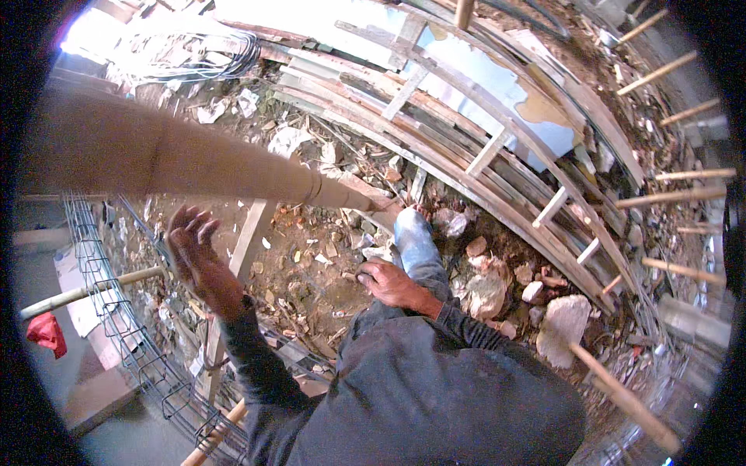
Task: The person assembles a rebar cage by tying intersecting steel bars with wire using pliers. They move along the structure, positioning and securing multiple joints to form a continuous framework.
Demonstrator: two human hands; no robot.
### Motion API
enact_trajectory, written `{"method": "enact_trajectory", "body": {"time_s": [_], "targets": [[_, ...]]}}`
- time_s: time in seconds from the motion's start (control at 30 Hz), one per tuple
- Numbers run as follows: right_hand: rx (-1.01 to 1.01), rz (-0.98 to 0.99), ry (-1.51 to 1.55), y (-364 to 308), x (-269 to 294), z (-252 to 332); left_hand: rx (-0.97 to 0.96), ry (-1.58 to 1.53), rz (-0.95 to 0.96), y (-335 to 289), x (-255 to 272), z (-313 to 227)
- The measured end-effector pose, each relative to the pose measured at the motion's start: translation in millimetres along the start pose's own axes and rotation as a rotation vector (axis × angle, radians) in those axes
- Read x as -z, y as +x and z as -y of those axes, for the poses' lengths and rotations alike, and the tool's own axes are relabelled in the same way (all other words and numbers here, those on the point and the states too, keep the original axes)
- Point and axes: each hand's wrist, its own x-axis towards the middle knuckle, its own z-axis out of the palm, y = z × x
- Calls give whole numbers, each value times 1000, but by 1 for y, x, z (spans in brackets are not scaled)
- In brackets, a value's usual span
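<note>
My left hand [203, 268] is raised on the left, palm up, with its fingers loosely bent and apart, holding nothing. Just above it a thick, blurred round wooden pole [225, 167] slants from the left edge toward my foot, where it narrows. No contact between hand and pole can be made out. My right hand [395, 285] rests on my bent knee, its fingers loosely curved over the trouser cloth and partly hidden. Below it, the faded blue trouser leg [416, 241] reaches down to the rubble. A wooden board [252, 233] stands beside my left hand.
A wooden ladder [509, 128] lies over long planks [350, 97] at the far side. Steel rebar cage [116, 314] runs along the left, near a red cloth [48, 334]. Stones, including a pale block [563, 330], cover the ground. Several wooden poles [672, 196] stick out at right.
</note>
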Motion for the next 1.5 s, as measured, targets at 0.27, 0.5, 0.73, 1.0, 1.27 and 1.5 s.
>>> {"method": "enact_trajectory", "body": {"time_s": [0.27,0.5,0.73,1.0,1.27,1.5], "targets": [[-107,-289,-26,43,228,-76,295,-172,102,73,-52,-1],[-408,-215,-170,37,378,-89,540,-716,105,84,-56,-12],[-219,-129,-173,121,412,-55,535,-599,-29,70,-44,0],[-45,194,-234,264,399,-3,597,-525,-141,68,-79,-23],[87,548,-385,425,396,67,483,-596,-253,72,-100,-33],[298,594,-464,552,376,145,353,-475,-376,46,-100,-26]]}}
